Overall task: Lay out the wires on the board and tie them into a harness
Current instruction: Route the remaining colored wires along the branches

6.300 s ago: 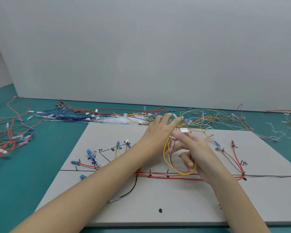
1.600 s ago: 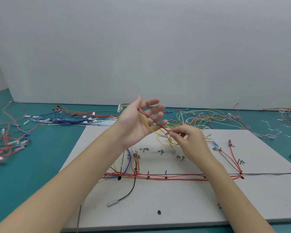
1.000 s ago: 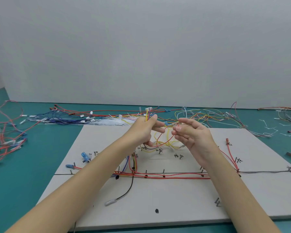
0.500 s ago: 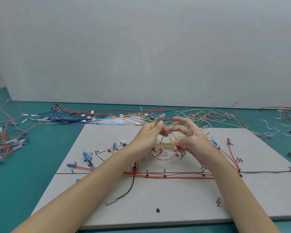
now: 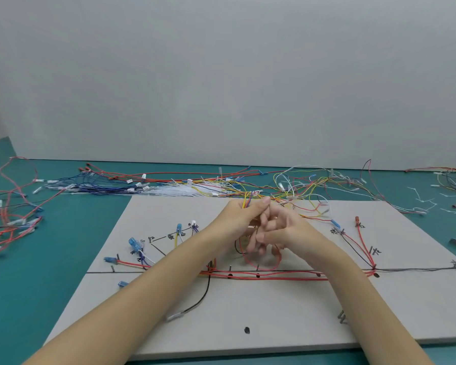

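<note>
In the middle of the frame I see my left hand (image 5: 244,219) with its grip pinching a small bundle of wires (image 5: 247,202), yellow, red and blue, whose ends stand up above the thumb. My right hand (image 5: 279,234) is just beside it, touching it; its fingers (image 5: 256,239) are curled and blurred, and a red loop (image 5: 261,263) hangs below them, so I cannot tell surely what its grip holds. Both hands are above the grey board (image 5: 274,312), which lies on the teal desk (image 5: 32,285). On the board, red wires (image 5: 274,277) run along a drawn line in the lower middle, and a black wire (image 5: 198,302) goes down from them. Blue connectors (image 5: 134,243) lie at the left of the board. Many loose wires (image 5: 169,183) lie on the desk behind the board.
</note>
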A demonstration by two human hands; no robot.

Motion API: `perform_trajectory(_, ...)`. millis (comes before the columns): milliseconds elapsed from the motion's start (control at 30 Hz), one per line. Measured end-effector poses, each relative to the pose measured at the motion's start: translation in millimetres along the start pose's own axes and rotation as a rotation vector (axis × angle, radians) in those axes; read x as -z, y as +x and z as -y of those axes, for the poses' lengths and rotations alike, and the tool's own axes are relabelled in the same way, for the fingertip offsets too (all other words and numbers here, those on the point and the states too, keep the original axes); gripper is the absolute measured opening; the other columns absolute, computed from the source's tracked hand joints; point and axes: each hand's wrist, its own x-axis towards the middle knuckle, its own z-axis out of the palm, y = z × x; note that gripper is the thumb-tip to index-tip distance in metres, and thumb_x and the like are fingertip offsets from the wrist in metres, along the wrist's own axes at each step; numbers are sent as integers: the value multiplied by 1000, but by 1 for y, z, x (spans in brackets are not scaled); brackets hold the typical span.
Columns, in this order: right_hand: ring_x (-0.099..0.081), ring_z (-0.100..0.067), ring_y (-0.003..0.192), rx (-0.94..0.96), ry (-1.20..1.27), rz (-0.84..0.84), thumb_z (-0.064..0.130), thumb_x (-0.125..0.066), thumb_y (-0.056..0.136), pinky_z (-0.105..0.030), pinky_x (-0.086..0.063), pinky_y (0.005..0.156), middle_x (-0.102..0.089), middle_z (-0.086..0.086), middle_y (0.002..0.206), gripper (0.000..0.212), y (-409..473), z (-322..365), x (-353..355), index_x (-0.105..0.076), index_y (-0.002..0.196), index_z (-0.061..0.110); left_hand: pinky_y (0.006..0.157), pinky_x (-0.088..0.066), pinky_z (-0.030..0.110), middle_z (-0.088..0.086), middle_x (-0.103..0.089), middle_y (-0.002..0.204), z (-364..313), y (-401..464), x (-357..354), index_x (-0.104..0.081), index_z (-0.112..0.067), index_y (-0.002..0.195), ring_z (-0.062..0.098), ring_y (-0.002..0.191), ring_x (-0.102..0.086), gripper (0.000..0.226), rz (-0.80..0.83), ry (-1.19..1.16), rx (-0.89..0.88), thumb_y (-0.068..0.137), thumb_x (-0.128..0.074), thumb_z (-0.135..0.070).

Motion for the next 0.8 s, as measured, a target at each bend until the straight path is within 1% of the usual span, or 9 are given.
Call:
perform_trajectory(100, -63, -26, 62, -50, -18, 53, -15, -50, 88, -25, -45, 46, -73, -21, 84, 32, -2, 0, 2, -34, 81, 12, 62, -50, 17, 6, -63, 68, 2, 2, 5, -61, -15, 59, 12, 63, -62, 41, 3, -24, 24, 96, -57, -30)
perform_trajectory(200, -66, -30, 73, -102, -39, 78, -13, -49, 87, -35, -52, 58, -72, -24, 93, 19, -5, 3, 11, -46, 83, 6, 60, -47, 17, 6, -63, 71, 2, 2, 9, -69, -19, 71, 11, 63, -56, 23, 42, -59, 45, 93, -63, -24)
perform_trajectory(267, -69, -31, 80, -114, -56, 52, -11, -49, 85, -35, -56, 59, -72, -22, 94, 16, -7, 2, 17, -58, 83, 2, 61, -49, 18, 7, -63, 74, 4, 3, 9, -68, -16, 79, 12, 63, -58, 14, 32, -68, 47, 92, -64, -18)
perform_trajectory(367, -72, -26, 75, -100, -64, -205, -3, -51, 87, -32, -56, 53, -73, -18, 89, 21, -6, 1, 26, -66, 79, 9, 57, -52, 17, 1, -64, 69, 5, 4, 9, -64, -9, 86, 7, 55, -59, 6, -47, -9, 20, 92, -63, -9)
perform_trajectory(433, -69, -22, 62, -74, -17, -438, 0, -54, 90, -31, -55, 48, -73, -16, 87, 13, -3, -2, 32, -64, 89, 9, 54, -49, 16, 1, -62, 68, 4, 3, 8, -63, -6, 92, 6, 52, -57, 2, -77, 64, 4, 92, -63, -8)
perform_trajectory(500, -68, -21, 59, -41, 81, -556, 4, -62, 89, -30, -54, 47, -70, -14, 91, 15, 1, -5, 34, -59, 102, 10, 52, -47, 16, 2, -61, 66, 2, 2, 7, -63, -6, 91, 7, 51, -55, 1, -91, 112, -14, 92, -63, -6)
perform_trajectory(567, -69, -22, 65, -8, 191, -607, 6, -63, 90, -29, -55, 51, -66, -12, 95, 19, 6, -9, 33, -56, 107, 12, 50, -43, 17, 2, -60, 63, 2, 2, 6, -63, -6, 88, 7, 49, -53, 4, -95, 146, -36, 92, -62, -6)
perform_trajectory(667, -66, -26, 84, 2, 282, -621, -5, -61, 88, -26, -58, 60, -62, -16, 104, 27, 10, -11, 33, -58, 113, 5, 48, -40, 16, 4, -59, 62, 2, 2, 5, -63, -1, 92, 6, 47, -52, 4, -93, 194, -61, 91, -63, -5)
perform_trajectory(800, -61, -19, 104, 16, 56, -608, -11, -55, 87, -23, -55, 77, -64, -10, 118, 36, 13, -15, 37, -65, 116, 8, 48, -40, 14, 4, -59, 63, 2, 1, 8, -63, 2, 92, 5, 48, -52, 5, -72, 228, -85, 91, -63, -3)
